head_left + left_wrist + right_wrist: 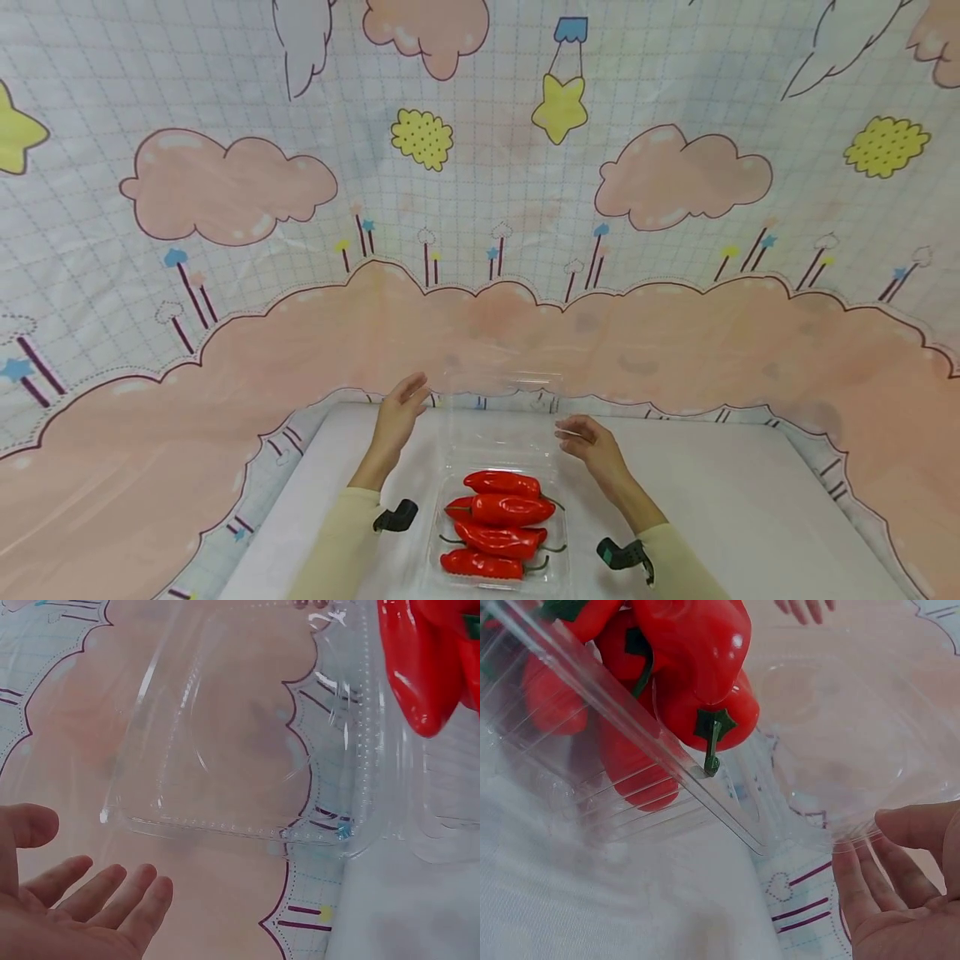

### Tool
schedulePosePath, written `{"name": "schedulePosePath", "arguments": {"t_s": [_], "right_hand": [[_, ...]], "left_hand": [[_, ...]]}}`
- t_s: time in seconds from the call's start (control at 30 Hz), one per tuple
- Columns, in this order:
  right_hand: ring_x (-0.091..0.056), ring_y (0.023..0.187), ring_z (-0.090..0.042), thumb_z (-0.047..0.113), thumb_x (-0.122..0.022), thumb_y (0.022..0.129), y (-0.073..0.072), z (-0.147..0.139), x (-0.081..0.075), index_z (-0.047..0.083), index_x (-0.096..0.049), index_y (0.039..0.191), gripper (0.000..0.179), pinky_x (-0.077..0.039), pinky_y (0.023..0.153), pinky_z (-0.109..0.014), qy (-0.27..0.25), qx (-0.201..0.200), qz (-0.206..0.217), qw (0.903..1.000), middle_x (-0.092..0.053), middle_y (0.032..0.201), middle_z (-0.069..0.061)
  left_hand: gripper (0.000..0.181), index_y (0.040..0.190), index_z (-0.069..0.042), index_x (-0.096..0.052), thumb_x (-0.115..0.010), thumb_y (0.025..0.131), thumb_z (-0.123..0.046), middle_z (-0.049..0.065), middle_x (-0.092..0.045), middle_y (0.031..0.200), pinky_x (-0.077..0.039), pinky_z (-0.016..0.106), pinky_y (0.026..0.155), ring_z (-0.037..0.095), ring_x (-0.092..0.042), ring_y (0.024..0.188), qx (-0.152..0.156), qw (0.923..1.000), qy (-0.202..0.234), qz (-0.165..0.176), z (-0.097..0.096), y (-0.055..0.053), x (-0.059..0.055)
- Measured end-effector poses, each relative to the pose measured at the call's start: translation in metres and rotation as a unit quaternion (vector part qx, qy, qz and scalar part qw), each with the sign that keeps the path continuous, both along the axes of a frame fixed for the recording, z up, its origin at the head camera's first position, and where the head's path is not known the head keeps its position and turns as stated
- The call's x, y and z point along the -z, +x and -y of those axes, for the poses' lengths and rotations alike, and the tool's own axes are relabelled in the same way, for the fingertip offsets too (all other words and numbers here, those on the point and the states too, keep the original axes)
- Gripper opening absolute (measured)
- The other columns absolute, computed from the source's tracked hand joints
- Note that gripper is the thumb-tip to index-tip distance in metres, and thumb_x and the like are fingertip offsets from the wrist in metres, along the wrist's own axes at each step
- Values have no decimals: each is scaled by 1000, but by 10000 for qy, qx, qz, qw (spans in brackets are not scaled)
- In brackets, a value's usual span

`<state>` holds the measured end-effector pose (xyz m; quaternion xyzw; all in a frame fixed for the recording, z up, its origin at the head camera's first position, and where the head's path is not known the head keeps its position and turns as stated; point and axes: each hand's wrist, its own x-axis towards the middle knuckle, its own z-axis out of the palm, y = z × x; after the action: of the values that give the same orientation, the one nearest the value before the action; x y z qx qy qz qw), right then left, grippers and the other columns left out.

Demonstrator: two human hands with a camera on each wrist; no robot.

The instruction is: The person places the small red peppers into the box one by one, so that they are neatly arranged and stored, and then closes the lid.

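Red peppers point(501, 508), several of them with green stems, lie stacked in a clear plastic clamshell box point(435, 575) on the white table. The box's hinged lid point(502, 429) stands raised behind the peppers. At the lid's left side is my left hand point(399, 421), its fingers loosely spread and apart from the plastic; in the left wrist view this hand point(90, 907) holds nothing. My right hand point(596, 454) is at the lid's right edge. In the right wrist view the right hand point(904, 877) pinches that edge, thumb on one side and fingers on the other.
The white tabletop point(712, 492) extends to both sides of the box. Behind it hangs a cloth backdrop point(480, 333) printed with clouds and stars. Black wrist cameras point(396, 515) are strapped to both forearms.
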<state>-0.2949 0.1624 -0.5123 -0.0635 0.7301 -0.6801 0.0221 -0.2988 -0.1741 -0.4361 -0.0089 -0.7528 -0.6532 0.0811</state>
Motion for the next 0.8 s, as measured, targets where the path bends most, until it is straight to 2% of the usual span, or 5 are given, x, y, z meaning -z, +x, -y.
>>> {"name": "schedulePosePath", "arguments": {"t_s": [0.23,0.43,0.6,0.7,0.8], "right_hand": [[-61,122,-30,-3,-60,92,2,-1,-1,1,-56,124,32,-56,94,-26,53,1,-81,10000,-56,137,-25],[-63,118,-29,-5,-62,91,3,0,-3,-1,-57,122,32,-57,91,-25,85,114,-179,9997,-57,134,-27],[-63,117,-29,8,-64,93,3,2,-8,2,-57,127,35,-57,93,-29,498,381,-334,9975,-61,131,-23],[-63,117,-29,20,-64,95,4,3,-17,7,-56,133,40,-56,95,-32,839,638,-447,9934,-63,131,-18],[-62,118,-30,26,-62,97,6,3,-29,9,-55,137,45,-55,97,-35,858,826,-475,9918,-63,133,-15]], "left_hand": [[46,143,-7,-50,-54,100,-22,13,-51,148,-44,48,111,34,-51,132,36,9997,-189,135,-9,-14,-5],[41,138,-2,-54,-53,99,-16,24,-54,140,-48,44,107,36,-57,125,197,9998,26,-2,-16,-21,-5],[37,133,1,-57,-53,99,-14,28,-56,135,-50,44,105,37,-59,123,233,9995,147,-138,-17,-20,-4],[34,130,-1,-60,-54,99,-14,27,-59,132,-52,41,102,35,-61,120,223,9995,82,-229,-16,-18,-3],[33,129,-1,-60,-55,99,-14,26,-61,130,-55,37,98,33,-63,118,229,9992,1,-316,-15,-14,-3]]}}
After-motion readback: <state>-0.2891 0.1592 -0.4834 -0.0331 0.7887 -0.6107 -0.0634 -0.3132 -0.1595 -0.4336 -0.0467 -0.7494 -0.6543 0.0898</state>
